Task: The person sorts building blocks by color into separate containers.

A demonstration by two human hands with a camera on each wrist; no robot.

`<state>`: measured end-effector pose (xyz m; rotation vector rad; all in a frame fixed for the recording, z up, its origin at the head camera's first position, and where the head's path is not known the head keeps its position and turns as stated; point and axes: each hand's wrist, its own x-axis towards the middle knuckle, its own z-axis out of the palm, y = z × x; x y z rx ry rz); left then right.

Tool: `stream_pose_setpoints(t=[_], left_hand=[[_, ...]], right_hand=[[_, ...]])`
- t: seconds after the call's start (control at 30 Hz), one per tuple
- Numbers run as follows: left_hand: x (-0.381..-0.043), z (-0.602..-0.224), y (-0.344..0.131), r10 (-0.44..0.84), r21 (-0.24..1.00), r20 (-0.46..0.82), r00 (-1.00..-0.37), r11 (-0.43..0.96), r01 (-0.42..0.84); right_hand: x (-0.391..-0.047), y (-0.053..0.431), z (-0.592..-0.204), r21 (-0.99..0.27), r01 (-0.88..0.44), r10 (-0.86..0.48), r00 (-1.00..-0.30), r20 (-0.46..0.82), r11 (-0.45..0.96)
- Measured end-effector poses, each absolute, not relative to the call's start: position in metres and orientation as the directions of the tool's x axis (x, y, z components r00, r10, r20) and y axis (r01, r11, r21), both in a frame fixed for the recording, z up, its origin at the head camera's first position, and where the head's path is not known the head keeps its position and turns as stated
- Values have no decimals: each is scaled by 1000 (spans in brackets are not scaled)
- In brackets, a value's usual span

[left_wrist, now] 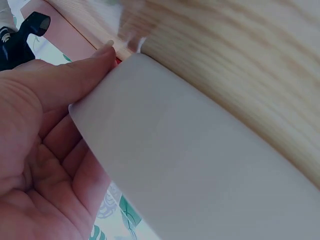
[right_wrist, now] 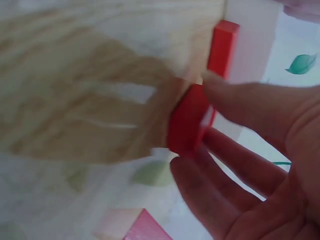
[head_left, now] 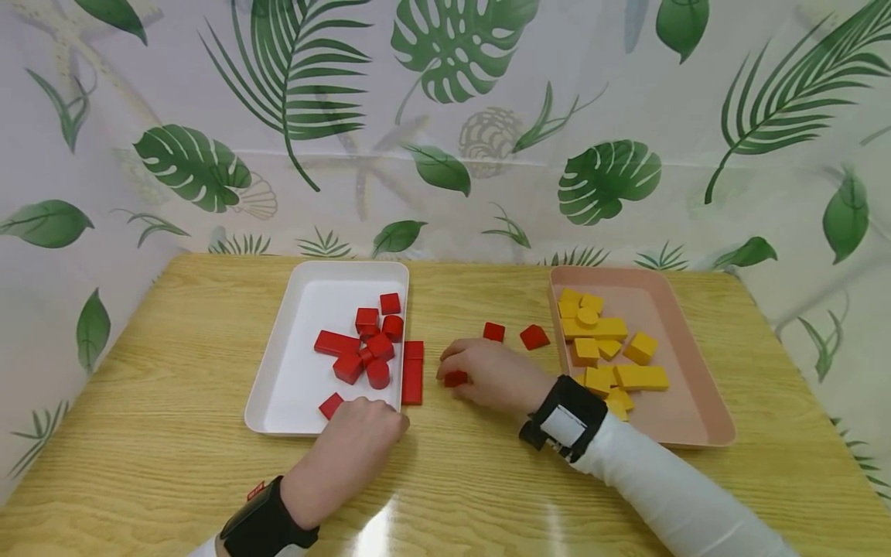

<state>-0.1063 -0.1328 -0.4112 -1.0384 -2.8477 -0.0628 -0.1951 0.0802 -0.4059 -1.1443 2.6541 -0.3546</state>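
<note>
My left hand holds the near right corner of the white tray; in the left wrist view, thumb and fingers lie on either side of the tray's wall. Several red blocks lie inside that tray. Between the two trays, my right hand pinches a red block with thumb and fingertips, low over the table. Long red blocks lie along the white tray's right side. Beyond the right hand sit a red cube and a red angled block.
A pink tray on the right holds several yellow blocks. The wooden table runs back to a leaf-printed cloth. Each wrist wears a black strap with a device.
</note>
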Motion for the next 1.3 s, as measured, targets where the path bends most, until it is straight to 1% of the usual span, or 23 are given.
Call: stream_pose_setpoints(t=[0.13, 0.33, 0.53, 0.63, 0.73, 0.83, 1.03, 1.2, 1.3], left_hand=[[-106, -411, -133, 641, -12, 130, -756, 764, 645], [-107, -412, -132, 643, -13, 135, -754, 762, 647], [-107, -413, -132, 654, -60, 144, -742, 754, 654], [-107, -414, -132, 651, -50, 137, -747, 758, 651], [-107, -414, -132, 649, -47, 140, -748, 759, 650], [-106, -415, -133, 649, -54, 158, -744, 758, 650], [-105, -418, -134, 650, -106, 222, -727, 757, 645], [-104, -420, -133, 658, -151, 255, -708, 750, 644], [-103, -422, -133, 666, -172, 258, -700, 745, 645]], right_hand=[[-196, 81, -411, -333, -691, -749, -657, -80, 642], [-197, 82, -412, -335, -705, -758, -650, -45, 625], [-198, 69, -400, -313, -734, -766, -642, 28, 603], [-196, 59, -393, -311, -734, -760, -648, 53, 603], [-194, 48, -387, -321, -751, -770, -631, 96, 576], [-192, 34, -384, -337, -778, -795, -594, 122, 530], [-191, 3, -384, -331, -846, -867, -480, 131, 419], [-193, -14, -388, -422, -848, -914, -394, 96, 321], [-196, -19, -393, -462, -839, -931, -358, 73, 287]])
